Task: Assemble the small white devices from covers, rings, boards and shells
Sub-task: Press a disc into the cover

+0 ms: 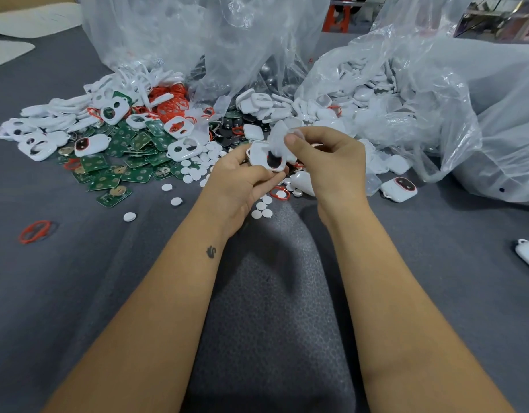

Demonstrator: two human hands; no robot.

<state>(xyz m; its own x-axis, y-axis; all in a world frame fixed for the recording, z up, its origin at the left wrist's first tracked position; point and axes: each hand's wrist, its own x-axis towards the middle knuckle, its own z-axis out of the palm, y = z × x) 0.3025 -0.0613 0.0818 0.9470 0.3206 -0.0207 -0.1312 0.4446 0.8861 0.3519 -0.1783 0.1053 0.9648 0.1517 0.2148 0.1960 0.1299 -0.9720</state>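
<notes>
My left hand grips a white cover with a dark opening ringed in red, held above the grey mat. My right hand pinches a translucent white piece just over that cover, thumb and fingers curled on it; the piece is blurred. Behind the hands lie heaps of parts: white covers, red rings, green boards, small white discs and white shells spilling from a plastic bag.
Clear plastic bags rise at the back and right. An assembled device lies right of my hands, another white piece at the right edge. A loose red ring sits on the grey mat at left.
</notes>
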